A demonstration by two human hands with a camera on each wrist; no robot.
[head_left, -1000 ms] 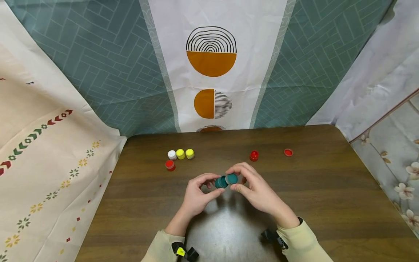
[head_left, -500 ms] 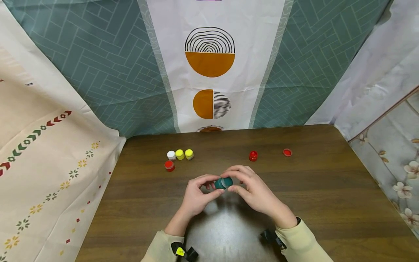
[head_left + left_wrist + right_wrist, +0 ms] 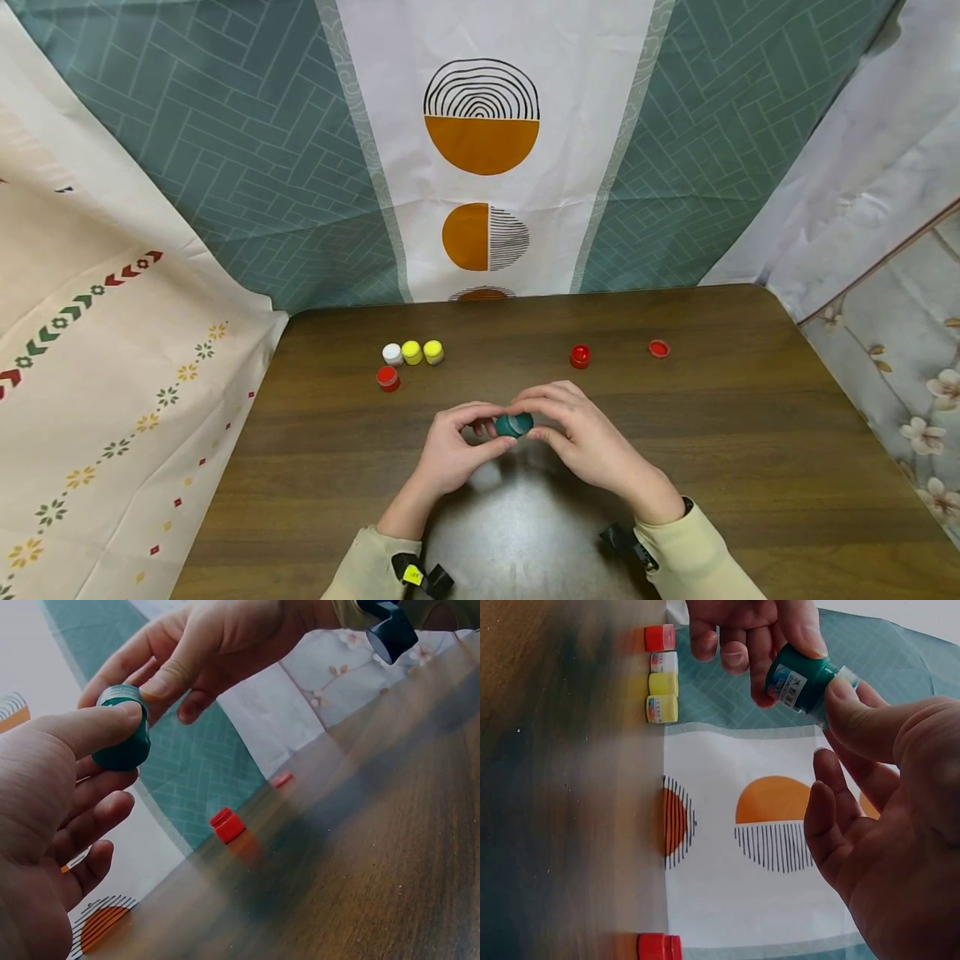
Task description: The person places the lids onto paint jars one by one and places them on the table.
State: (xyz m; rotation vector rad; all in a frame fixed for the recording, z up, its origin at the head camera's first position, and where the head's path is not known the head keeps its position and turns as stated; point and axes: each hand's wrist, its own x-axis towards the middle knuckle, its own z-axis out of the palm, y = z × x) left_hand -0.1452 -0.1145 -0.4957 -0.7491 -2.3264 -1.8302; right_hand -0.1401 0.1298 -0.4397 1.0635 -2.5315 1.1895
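Between both hands is a small dark green paint jar [image 3: 799, 679] with a printed label on its side, tilted above the table. My left hand [image 3: 450, 448] grips the jar's body between thumb and fingers. At the jar's mouth, my right hand [image 3: 576, 433] pinches the clear-rimmed green lid [image 3: 120, 693] with thumb and fingertips. The lid lies against the mouth end, partly covered by the fingers. Farther back on the table stands a red paint jar [image 3: 581, 357] with no lid on it, and a red lid [image 3: 659, 349] lies to its right.
At the back left of the brown wooden table [image 3: 315, 467] stand a white jar [image 3: 392, 355], two yellow jars [image 3: 662, 709] in a row, and a red jar [image 3: 387, 380] just in front. A patterned cloth [image 3: 300, 167] hangs behind the table's far edge.
The right hand has moved left, bringing the green lid from beside the jar's mouth onto it. The left hand still holds the jar in nearly the same place.
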